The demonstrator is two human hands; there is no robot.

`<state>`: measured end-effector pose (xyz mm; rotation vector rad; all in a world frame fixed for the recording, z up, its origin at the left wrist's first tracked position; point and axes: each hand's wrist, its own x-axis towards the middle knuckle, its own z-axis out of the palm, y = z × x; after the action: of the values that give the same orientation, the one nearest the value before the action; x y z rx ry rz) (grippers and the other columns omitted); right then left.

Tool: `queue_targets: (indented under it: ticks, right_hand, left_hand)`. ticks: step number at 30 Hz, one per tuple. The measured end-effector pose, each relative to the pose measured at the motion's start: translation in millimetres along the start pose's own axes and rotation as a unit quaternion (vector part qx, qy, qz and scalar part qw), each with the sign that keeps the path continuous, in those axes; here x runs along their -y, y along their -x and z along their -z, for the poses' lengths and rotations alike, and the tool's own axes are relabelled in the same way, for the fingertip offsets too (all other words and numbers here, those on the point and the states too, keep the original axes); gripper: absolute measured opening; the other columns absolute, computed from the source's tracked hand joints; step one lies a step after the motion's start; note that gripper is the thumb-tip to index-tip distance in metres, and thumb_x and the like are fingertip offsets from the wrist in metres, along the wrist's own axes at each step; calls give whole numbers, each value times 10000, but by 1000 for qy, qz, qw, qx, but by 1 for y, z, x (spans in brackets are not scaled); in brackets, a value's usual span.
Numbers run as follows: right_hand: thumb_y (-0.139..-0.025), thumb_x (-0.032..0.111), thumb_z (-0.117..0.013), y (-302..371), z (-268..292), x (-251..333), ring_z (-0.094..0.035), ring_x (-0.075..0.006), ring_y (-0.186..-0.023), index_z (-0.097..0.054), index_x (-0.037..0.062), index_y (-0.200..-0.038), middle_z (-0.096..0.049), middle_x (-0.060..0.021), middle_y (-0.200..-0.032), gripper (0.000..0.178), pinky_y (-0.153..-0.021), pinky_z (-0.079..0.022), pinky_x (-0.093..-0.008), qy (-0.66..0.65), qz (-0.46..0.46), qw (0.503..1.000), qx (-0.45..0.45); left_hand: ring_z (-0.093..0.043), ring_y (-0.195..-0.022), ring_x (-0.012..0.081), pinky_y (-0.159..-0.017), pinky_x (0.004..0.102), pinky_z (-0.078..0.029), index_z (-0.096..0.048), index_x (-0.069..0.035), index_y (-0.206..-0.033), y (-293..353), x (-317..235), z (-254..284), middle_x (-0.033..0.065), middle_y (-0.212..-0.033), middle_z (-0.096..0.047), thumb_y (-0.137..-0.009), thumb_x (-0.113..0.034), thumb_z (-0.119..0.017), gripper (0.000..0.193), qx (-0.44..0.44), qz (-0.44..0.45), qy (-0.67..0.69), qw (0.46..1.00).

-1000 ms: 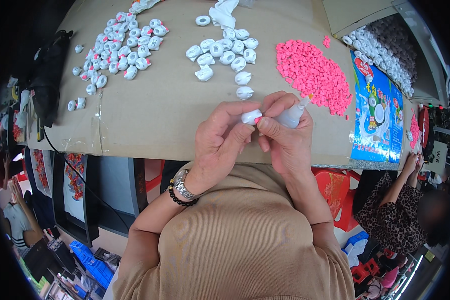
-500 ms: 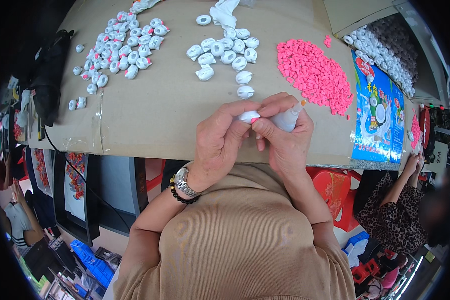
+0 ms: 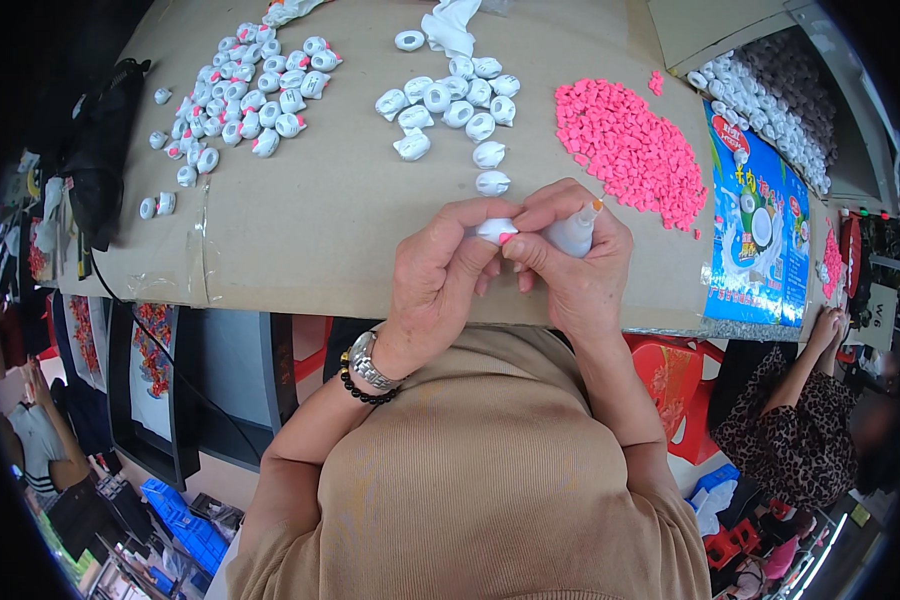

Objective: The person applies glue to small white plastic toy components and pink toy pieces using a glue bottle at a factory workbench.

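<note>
Over the table's near edge, my left hand (image 3: 432,275) pinches a small white rounded piece (image 3: 491,229) between thumb and fingers. A bright pink bit (image 3: 506,239) sits against its right end, under the fingertips of my right hand (image 3: 592,280). That same hand keeps a translucent squeeze bottle (image 3: 573,236) with an orange tip tucked in its grip, tip pointing up and away. Beyond my hands lies a group of similar white pieces (image 3: 457,113), two of them lined up toward me. To their right spreads a heap of pink bits (image 3: 635,150).
White pieces with pink parts (image 3: 235,100) lie in a cluster at the table's left. A blue printed sheet (image 3: 758,220) lies at the right, near an open box of white pieces (image 3: 770,125). A person in a leopard-print top (image 3: 790,425) sits on the right.
Both hands hold the same things. My right hand has turned and shifted slightly, and the bottle's tip has moved a little to the left.
</note>
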<state>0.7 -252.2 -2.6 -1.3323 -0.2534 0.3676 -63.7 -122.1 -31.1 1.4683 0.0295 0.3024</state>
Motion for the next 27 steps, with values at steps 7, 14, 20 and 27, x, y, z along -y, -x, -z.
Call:
queue_targets:
  ticks: [7, 14, 20, 27]
  right_hand:
    - [-756, -85, -674, 0, -1, 5, -596, -82, -625, -656, -7, -858, -605, -51, -866, 130, -451, -462, -191, 79, 7, 997, -3]
    - [-766, -89, -655, -4, -3, 4, -584, -76, -595, -652, -3, -892, -607, -30, -829, 152, -447, -458, -199, 51, -7, 998, -29]
    - [-793, -59, -646, -10, 36, 13, -556, -70, -549, -648, -1, -899, -603, -24, -735, 120, -440, -428, -194, 61, 29, 994, -88]
    - [-714, -45, -689, 3, 62, 17, -597, -132, -670, -671, 6, -819, -619, -41, -754, 118, -580, -464, -260, 342, 74, 937, -7]
  left_hand:
    - [-461, -626, 39, -551, 187, -388, -527, -17, -1195, -1, -1, 5, -11, -757, -526, -1005, -164, -422, 262, 19, 32, 37, 999]
    - [-410, -596, 32, -522, 180, -342, -520, -27, -1207, -6, -2, 4, -20, -713, -490, -1005, -212, -447, 284, -19, 98, 102, 990]
    - [-486, -683, 57, -515, 183, -354, -503, 8, -1230, -9, -3, 11, 32, -966, -568, -990, -181, -479, 306, -26, 121, 207, 970]
    - [-489, -678, 60, -519, 188, -354, -503, 14, -1240, -11, -7, 13, 39, -967, -581, -987, -199, -488, 331, -28, 137, 221, 965]
